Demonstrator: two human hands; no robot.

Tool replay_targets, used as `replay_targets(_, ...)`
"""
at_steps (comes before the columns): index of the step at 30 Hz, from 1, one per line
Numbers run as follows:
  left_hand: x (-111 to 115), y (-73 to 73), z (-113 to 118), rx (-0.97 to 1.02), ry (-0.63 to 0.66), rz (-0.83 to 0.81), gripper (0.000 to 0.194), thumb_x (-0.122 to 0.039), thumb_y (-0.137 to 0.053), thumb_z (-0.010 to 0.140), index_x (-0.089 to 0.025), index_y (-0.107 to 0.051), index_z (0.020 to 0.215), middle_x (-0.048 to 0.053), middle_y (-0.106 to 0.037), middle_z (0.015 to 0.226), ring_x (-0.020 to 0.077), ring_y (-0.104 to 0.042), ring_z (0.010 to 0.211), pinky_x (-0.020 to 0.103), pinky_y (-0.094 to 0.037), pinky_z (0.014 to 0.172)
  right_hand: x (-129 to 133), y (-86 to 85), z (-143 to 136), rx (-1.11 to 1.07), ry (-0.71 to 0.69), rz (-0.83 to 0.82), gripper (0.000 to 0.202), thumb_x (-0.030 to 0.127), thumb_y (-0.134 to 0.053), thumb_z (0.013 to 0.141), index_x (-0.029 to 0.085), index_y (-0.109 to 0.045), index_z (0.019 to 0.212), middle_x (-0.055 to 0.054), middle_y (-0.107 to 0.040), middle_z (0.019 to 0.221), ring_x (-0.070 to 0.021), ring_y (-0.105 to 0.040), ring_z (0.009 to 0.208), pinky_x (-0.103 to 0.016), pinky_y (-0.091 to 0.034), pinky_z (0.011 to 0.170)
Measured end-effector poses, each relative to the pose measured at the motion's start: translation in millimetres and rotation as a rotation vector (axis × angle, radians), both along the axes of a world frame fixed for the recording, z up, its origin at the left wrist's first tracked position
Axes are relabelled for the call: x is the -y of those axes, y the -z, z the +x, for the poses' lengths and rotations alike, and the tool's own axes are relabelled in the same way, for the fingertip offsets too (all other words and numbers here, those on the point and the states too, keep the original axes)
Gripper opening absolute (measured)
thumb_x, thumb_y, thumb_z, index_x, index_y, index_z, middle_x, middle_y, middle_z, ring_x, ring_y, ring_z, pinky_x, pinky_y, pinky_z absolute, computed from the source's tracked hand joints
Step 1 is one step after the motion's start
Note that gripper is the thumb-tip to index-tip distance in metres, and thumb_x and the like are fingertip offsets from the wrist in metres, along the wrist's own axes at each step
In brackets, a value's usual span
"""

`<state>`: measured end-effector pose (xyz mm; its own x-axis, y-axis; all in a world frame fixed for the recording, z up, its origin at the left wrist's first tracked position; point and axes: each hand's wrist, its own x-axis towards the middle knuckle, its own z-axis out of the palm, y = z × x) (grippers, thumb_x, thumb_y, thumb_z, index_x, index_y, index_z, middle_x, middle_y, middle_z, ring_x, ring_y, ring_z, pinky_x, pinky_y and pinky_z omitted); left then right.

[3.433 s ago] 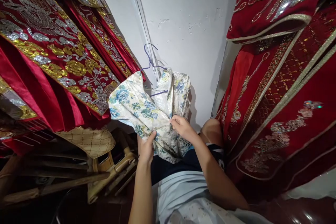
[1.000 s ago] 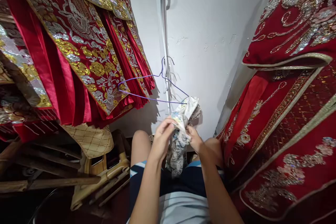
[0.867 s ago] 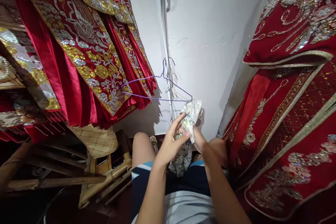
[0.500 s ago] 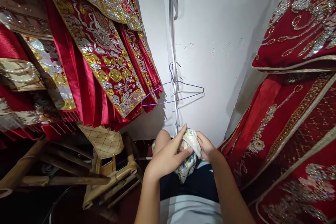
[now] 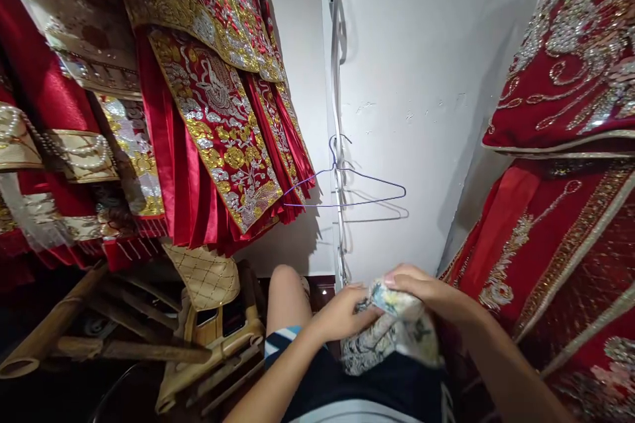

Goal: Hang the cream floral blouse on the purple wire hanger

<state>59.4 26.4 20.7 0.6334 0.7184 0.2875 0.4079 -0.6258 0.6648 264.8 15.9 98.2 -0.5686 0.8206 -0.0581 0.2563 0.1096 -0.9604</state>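
A patterned white cloth (image 5: 391,337) with blue, yellow and dark print lies bunched over my lap, between both hands. My left hand (image 5: 342,312) grips its left edge, thumb and fingers closing on the fabric. On the upper right part, my right hand (image 5: 414,281) pinches the cloth. Part of the fabric hangs down over my dark shorts. Beyond my hands, a thin purple wire hanger (image 5: 372,201) hangs bare from a white vertical rack strip (image 5: 335,79) on the wall.
Red garments with gold and silver embroidery (image 5: 233,152) hang at the left. More beaded red garments (image 5: 560,225) hang at the right. A bamboo chair (image 5: 133,350) stands at the lower left, below a quilted cream cloth (image 5: 208,277).
The cloth is more spread out and has shifted right. My right hand has moved right, and my hands are somewhat farther apart. The view has shifted, and the hanger has turned slightly.
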Motion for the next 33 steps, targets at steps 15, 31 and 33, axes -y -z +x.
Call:
replay_targets(15, -46.1, -56.8, -166.6, -0.287, -0.605, 0.294, 0.039, -0.035, -0.045, 0.088, -0.02, -0.078, 0.104, 0.011, -0.074, 0.119, 0.0346, -0.057, 0.127, 0.048, -0.043, 0.109, -137.8, -25.5, -4.1, 0.161, 0.64, 0.835, 0.029, 0.025, -0.053, 0.077, 0.021, -0.07, 0.101, -0.004, -0.07, 0.084, -0.0229, -0.06, 0.076, -0.03, -0.043, 0.071)
replay_targets(31, -94.8, -90.1, -131.7, -0.125, -0.753, 0.325, 0.05, -0.032, -0.03, 0.099, -0.018, -0.063, 0.134, 0.006, -0.052, 0.152, 0.028, -0.041, 0.145, 0.045, -0.026, 0.122, -157.9, -31.4, 10.8, 0.244, 0.593, 0.691, 0.028, 0.031, -0.053, 0.075, 0.022, -0.036, 0.054, 0.005, -0.031, 0.05, -0.0128, -0.032, 0.053, -0.028, -0.022, 0.054)
replay_targets(33, -100.6, -103.8, -114.5, 0.037, -0.719, 0.349, 0.05, -0.032, -0.03, 0.099, -0.017, -0.065, 0.13, 0.007, -0.059, 0.145, 0.0255, -0.049, 0.139, 0.04, -0.033, 0.119, -153.7, -30.6, 6.3, 0.214, 0.537, 0.643, 0.028, 0.034, -0.052, 0.076, 0.023, -0.037, 0.055, 0.005, -0.031, 0.05, -0.0121, -0.031, 0.051, -0.028, -0.022, 0.053)
